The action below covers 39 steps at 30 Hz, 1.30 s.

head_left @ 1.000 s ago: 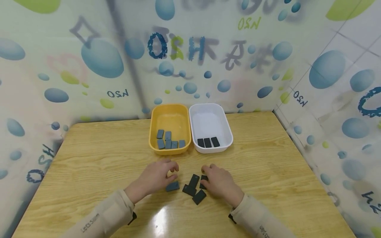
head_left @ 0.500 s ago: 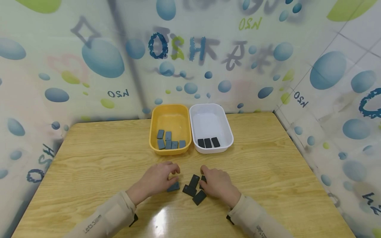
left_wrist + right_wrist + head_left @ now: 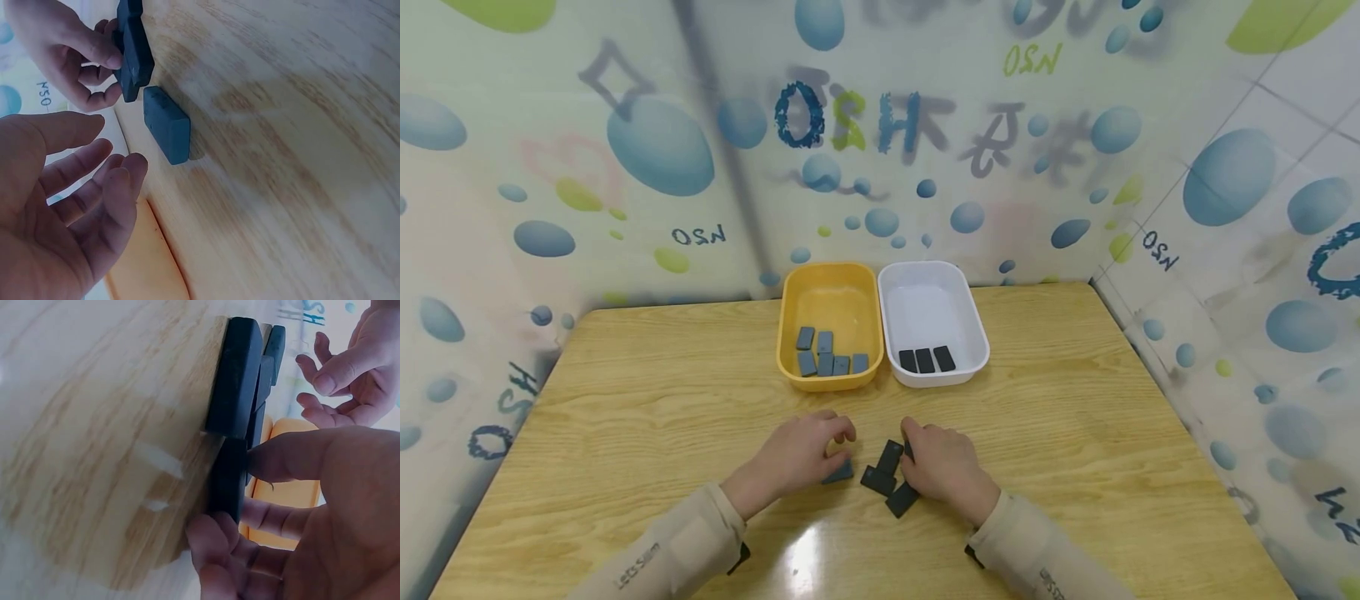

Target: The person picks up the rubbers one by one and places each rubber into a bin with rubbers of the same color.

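My right hand (image 3: 947, 462) pinches a small black block (image 3: 229, 478) between thumb and curled fingers; the right wrist view shows it low at the tabletop. In the head view that hand hides most of the block. Close to its left lie more black blocks: an upper one (image 3: 891, 456), one touching it below (image 3: 877, 481), and a third (image 3: 901, 500) partly under the hand. My left hand (image 3: 801, 450) hovers with loosely bent fingers, holding nothing. Beneath its thumb a blue-grey block (image 3: 167, 128) lies flat on the table, apart from the fingers.
Behind the hands stands a yellow tray (image 3: 784, 333) with several blue-grey blocks in it. A white tray (image 3: 981, 342) with 3 black blocks adjoins it on the right. The wooden table (image 3: 662, 392) meets a patterned wall covering (image 3: 880, 183) at the back.
My right hand has shifted slightly left and closed on the black block, covering more of it. The left hand has drifted slightly right and down, over more of the blue-grey block.
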Available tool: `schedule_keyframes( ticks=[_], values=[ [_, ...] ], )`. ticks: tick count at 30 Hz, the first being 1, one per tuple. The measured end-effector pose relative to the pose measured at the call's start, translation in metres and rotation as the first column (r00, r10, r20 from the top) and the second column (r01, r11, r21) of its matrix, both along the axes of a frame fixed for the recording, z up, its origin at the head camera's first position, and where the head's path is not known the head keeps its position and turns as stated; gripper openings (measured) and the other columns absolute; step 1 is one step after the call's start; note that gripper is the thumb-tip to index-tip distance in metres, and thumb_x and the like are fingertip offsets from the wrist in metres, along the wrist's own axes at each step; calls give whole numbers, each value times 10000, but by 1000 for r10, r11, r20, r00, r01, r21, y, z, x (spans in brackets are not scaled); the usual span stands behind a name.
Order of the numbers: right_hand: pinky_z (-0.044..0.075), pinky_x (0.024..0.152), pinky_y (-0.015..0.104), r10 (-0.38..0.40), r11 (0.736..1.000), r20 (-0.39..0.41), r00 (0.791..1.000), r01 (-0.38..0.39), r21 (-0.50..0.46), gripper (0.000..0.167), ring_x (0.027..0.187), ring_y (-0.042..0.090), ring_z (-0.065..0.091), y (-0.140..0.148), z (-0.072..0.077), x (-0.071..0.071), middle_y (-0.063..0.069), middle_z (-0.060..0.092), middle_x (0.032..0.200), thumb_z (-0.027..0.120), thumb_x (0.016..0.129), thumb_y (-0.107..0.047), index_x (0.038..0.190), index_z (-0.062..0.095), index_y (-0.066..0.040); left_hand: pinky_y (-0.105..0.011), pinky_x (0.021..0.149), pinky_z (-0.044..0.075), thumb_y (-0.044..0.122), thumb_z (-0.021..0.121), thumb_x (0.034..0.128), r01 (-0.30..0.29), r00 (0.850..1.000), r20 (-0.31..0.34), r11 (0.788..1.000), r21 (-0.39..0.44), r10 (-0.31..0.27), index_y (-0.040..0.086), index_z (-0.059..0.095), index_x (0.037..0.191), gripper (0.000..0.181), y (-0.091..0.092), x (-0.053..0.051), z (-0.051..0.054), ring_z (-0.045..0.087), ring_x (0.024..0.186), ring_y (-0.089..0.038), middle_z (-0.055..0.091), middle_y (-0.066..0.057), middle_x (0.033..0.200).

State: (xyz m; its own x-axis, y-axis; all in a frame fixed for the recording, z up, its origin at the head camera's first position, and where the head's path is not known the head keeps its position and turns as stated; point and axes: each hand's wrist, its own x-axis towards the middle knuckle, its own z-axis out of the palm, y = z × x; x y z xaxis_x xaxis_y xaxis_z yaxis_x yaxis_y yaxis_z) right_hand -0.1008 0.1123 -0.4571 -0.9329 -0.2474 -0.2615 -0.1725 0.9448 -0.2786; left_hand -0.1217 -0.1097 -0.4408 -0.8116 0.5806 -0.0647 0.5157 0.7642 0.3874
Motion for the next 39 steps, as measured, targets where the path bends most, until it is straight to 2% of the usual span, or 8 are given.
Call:
schedule_keyframes(
  ticks=[6,16,30,39],
  values=[
    [358,475,301,-3,1000,-11,1000,4,13,168,563,159,480,-2,-1,-1,5,544,718,622,884,-267,997,553,-163,-296,645,476,281,703,885,2,1000,1,1000,2,-2,196,676,1009,153,1,1,-1,596,759,-101,655,45,918],
    [350,491,300,-20,998,9,1000,21,-52,186,577,176,471,1,-3,-2,12,514,720,606,806,-232,957,531,-154,-306,653,479,278,703,885,-2,1000,2,1000,8,2,195,678,1016,157,2,1,0,605,775,-109,659,44,926],
    [364,531,318,-49,997,-31,998,47,-66,125,629,185,470,3,5,-4,23,505,812,529,880,-244,987,552,-182,-295,655,481,280,705,886,-4,1000,1,1000,13,4,196,678,1013,154,0,2,0,599,762,-94,659,44,930],
    [400,584,309,-51,993,-45,998,46,-104,192,678,171,492,8,8,-7,21,542,852,634,879,-243,1037,554,-168,-303,660,483,279,706,885,-11,1000,12,1000,16,11,197,675,1015,156,-1,1,-1,601,772,-99,662,41,943]
  ],
)
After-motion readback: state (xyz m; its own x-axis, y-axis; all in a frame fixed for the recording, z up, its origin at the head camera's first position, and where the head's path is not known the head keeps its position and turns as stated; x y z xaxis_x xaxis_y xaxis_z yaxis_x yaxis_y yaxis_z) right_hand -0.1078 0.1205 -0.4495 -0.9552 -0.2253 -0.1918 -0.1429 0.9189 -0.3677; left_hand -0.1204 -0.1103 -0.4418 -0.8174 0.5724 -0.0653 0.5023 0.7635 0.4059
